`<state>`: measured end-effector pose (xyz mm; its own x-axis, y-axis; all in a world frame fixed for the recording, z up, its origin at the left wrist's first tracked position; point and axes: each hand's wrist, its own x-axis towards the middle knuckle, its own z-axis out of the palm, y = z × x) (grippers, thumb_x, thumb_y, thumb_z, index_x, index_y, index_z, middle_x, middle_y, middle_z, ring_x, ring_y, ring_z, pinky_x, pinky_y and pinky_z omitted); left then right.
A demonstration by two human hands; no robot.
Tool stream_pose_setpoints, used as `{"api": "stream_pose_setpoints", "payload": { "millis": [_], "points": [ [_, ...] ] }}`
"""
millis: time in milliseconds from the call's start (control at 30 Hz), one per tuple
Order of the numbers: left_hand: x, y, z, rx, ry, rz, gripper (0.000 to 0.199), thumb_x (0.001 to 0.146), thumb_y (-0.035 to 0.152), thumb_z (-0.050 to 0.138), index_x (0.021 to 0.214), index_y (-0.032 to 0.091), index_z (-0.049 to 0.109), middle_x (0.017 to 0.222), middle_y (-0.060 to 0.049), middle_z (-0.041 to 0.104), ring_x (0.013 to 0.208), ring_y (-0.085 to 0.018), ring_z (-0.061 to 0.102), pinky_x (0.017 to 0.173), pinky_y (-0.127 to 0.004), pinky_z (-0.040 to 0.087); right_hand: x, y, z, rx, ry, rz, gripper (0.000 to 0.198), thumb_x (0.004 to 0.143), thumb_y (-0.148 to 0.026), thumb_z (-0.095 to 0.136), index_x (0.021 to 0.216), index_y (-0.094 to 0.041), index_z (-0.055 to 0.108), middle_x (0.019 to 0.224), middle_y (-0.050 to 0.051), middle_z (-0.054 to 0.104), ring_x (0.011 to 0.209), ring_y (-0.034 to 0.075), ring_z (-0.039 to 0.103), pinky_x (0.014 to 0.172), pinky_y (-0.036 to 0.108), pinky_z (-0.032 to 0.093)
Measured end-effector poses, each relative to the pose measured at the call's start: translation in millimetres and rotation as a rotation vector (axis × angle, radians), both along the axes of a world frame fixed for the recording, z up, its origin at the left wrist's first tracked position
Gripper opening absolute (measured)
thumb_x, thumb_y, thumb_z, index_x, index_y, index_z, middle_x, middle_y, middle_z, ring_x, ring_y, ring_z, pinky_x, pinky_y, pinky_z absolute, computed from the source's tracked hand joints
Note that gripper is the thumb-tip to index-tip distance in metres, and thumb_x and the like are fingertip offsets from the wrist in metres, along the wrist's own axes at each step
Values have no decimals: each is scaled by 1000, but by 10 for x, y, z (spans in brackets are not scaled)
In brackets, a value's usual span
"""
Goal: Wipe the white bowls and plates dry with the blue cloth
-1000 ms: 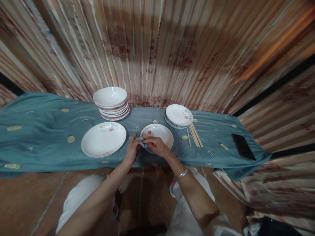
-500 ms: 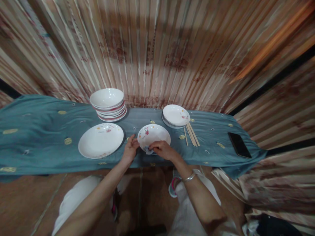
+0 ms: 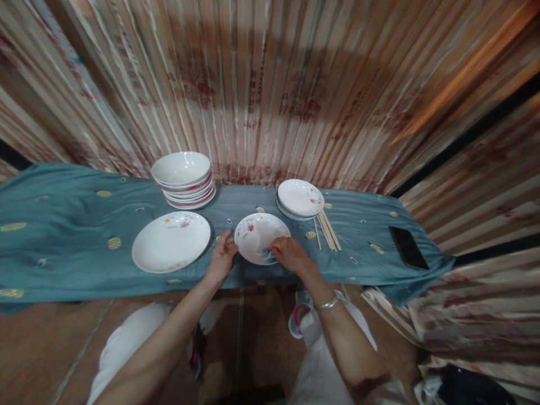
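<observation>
In the head view, a white plate [image 3: 257, 230] with a red and yellow flower print lies at the near middle of the table. My right hand [image 3: 291, 254] is closed on a small crumpled bluish-white cloth [image 3: 268, 252], pressed against the plate's near right inside. Most of the cloth is hidden under the fingers. At the plate's left rim is my left hand [image 3: 223, 253], fingers loosely apart and its thumb side touching the rim. A larger white flowered plate [image 3: 171, 244] lies to the left of it.
A stack of white bowls [image 3: 181, 169] stands at the back left. Several small plates [image 3: 299, 197] are piled at the back right, with wooden chopsticks [image 3: 329, 230] beside them. A black phone [image 3: 408, 247] lies near the right end of the teal tablecloth [image 3: 84, 225]. Behind hangs a curtain [image 3: 253, 84].
My right hand has slid the cloth to the right along the plate's near inside. My left hand has stayed at the left rim. The whole view has shifted slightly.
</observation>
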<state>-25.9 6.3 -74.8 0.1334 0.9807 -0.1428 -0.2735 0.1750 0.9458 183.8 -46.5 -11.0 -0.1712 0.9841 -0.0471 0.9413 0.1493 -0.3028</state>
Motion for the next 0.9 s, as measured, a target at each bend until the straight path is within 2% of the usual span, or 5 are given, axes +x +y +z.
{"api": "stream_pose_setpoints", "payload": {
  "millis": [233,433,567,733,900],
  "points": [
    [-8,-11,23,4,-2,-16,68,62,35,79,124,19,58,102,-6,72,99,-22,65,96,-39,46,-50,47,-71,19,-257,-97,29,98,-16,42,100,-10,70,100,19,73,97,28,68,81,35,53],
    [-6,-10,16,23,-11,-25,67,63,33,79,125,19,60,102,-7,73,95,-22,66,94,-39,48,-26,95,-258,151,-231,-184,28,96,-10,40,98,-10,68,97,21,71,98,29,66,87,39,53],
    [-2,-16,32,52,-5,-27,60,62,31,79,120,21,64,102,-6,75,96,-22,66,93,-39,49,1,156,-367,250,-193,-150,30,97,-7,38,98,-11,68,103,19,71,106,27,65,100,41,49],
    [15,-35,85,80,-24,-32,51,63,29,77,113,21,68,103,-6,76,97,-23,67,94,-40,50,-18,268,-401,249,-161,-153,30,91,-1,42,103,-9,68,117,21,69,116,26,62,109,40,44],
    [20,-44,110,86,-25,-45,48,63,26,76,110,20,68,100,-5,76,97,-23,67,95,-40,49,-78,368,-481,279,-104,-146,38,87,0,42,118,-5,64,129,23,64,126,27,56,114,42,39]
  ]
}}
